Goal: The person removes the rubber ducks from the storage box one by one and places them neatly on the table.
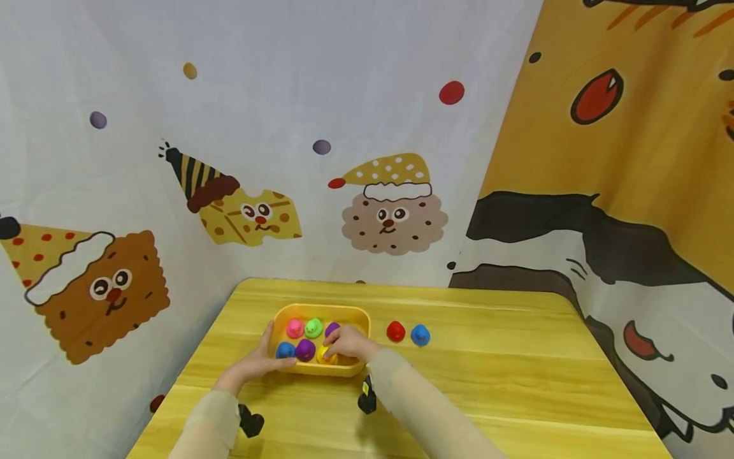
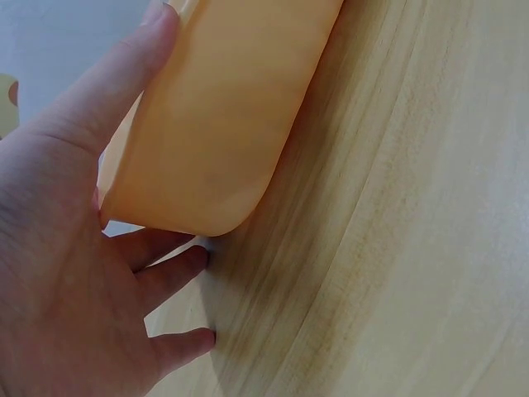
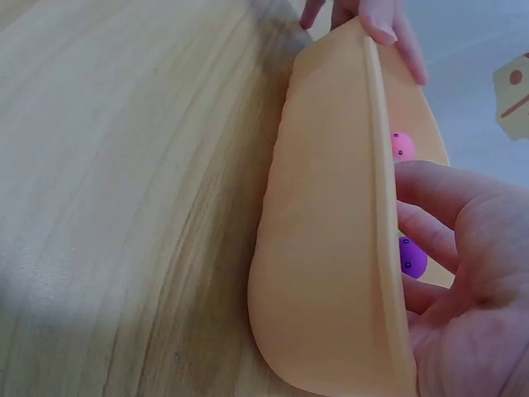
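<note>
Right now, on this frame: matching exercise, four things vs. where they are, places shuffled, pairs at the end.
Things:
1. red toy
2. pink toy
3. yellow toy
4. left hand

Places:
A. in the tray, at the fingers of the right hand
B. touching the tray's left end
C. on the table, outside the tray
D. in the tray's far row, beside the green toy

Pairs: 1-C, 2-D, 3-A, 4-B
</note>
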A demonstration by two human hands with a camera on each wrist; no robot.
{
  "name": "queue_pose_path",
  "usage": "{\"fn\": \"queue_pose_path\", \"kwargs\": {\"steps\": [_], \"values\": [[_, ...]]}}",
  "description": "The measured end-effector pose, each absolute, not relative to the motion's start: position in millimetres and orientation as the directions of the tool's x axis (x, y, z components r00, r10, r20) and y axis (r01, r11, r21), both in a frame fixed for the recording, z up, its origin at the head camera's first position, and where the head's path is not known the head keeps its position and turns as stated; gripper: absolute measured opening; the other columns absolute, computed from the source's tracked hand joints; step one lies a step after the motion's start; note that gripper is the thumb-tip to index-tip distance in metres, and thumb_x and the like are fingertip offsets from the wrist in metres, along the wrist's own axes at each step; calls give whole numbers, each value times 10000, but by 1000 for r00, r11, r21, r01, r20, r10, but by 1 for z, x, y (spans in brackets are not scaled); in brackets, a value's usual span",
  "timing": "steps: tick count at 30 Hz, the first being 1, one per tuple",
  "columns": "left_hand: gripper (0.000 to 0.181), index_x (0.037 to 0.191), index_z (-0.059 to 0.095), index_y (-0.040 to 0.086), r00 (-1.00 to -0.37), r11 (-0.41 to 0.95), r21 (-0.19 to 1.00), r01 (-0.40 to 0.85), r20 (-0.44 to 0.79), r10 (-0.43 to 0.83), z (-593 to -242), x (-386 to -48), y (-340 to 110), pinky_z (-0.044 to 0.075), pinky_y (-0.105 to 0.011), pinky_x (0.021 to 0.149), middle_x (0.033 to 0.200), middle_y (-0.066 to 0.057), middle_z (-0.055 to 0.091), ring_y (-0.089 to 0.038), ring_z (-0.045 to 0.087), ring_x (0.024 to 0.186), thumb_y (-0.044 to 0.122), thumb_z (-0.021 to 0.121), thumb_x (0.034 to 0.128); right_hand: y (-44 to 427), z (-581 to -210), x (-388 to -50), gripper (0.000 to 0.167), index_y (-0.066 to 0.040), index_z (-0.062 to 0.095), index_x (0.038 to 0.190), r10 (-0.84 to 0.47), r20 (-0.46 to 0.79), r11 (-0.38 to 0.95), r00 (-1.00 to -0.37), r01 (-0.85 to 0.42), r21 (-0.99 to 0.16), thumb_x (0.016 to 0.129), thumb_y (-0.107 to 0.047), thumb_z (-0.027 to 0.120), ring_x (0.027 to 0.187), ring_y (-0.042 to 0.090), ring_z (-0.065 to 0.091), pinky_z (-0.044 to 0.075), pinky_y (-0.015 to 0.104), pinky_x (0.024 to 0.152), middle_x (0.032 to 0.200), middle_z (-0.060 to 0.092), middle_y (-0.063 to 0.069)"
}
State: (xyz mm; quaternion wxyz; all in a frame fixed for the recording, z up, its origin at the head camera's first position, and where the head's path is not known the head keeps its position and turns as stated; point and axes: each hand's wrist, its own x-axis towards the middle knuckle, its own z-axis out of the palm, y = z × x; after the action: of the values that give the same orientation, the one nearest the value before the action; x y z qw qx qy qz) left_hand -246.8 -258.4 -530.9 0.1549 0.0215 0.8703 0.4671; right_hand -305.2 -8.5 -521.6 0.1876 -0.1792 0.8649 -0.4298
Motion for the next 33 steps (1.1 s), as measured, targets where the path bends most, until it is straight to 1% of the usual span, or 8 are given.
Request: {"fn": "queue_pose_path", "kwargs": {"steps": [2,4,6,7,13,20,26,33], "values": [[1218,1499,-225,57,-953,553,828,-90,-232,193,-531,-246,-259,66,-705,1050,1524,-359,-124,-594,15,1355,419,735,843,-9,-520,-302,262,-56,762,969,-475,-163,580,-865,-168,-797,720,-94,833,832,124,562,469,240,713,977,691,22],[1230,1499,-231,68,-953,548,833,-82,-225,200,-531,-246,-260,61,-701,1053,1528,-352,-129,-589,10,1360,435,737,835,-10,-518,-301,261,-51,763,966,-477,-151,592,-866,-189,-783,717,-90,833,901,140,582,474,251,795,993,699,40],[1239,1499,-236,76,-953,543,836,-80,-224,204,-532,-246,-260,58,-702,1054,1529,-349,-134,-588,8,1362,441,741,830,-11,-518,-300,263,-46,763,966,-477,-145,600,-867,-201,-774,715,-85,833,918,152,589,474,259,826,1005,702,54],[1239,1499,-234,74,-953,539,838,-83,-224,203,-531,-247,-260,60,-703,1053,1525,-355,-134,-591,13,1359,433,744,830,-11,-518,-300,262,-44,762,962,-476,-140,602,-868,-206,-772,713,-82,834,908,153,588,474,262,829,1005,702,60],[1238,1508,-228,105,-949,550,825,-133,-266,170,-531,-248,-258,47,-642,1101,1570,-268,-134,-510,9,1411,426,752,823,-12,-523,-303,265,-36,757,971,-473,-139,606,-870,-207,-768,721,-78,835,823,129,546,478,269,783,966,692,44],[1230,1508,-209,69,-947,543,826,-154,-280,157,-528,-249,-258,81,-682,1072,1547,-328,-95,-558,49,1383,405,759,827,-14,-530,-305,280,-47,759,963,-476,-119,618,-871,-236,-750,702,-97,846,825,138,563,477,273,796,943,693,21],[1211,1505,-202,48,-949,549,824,-139,-269,164,-525,-248,-257,75,-682,1071,1540,-338,-98,-565,38,1378,399,746,840,-14,-530,-305,258,-49,758,942,-468,-117,628,-876,-236,-742,707,-103,848,807,154,570,485,286,776,922,685,11],[1218,1507,-218,78,-946,567,810,-150,-283,155,-527,-247,-256,84,-665,1087,1550,-323,-93,-549,50,1389,425,739,838,-12,-529,-303,235,-60,757,924,-468,-114,645,-876,-251,-722,715,-125,844,825,153,571,477,284,791,918,679,-4]]}}
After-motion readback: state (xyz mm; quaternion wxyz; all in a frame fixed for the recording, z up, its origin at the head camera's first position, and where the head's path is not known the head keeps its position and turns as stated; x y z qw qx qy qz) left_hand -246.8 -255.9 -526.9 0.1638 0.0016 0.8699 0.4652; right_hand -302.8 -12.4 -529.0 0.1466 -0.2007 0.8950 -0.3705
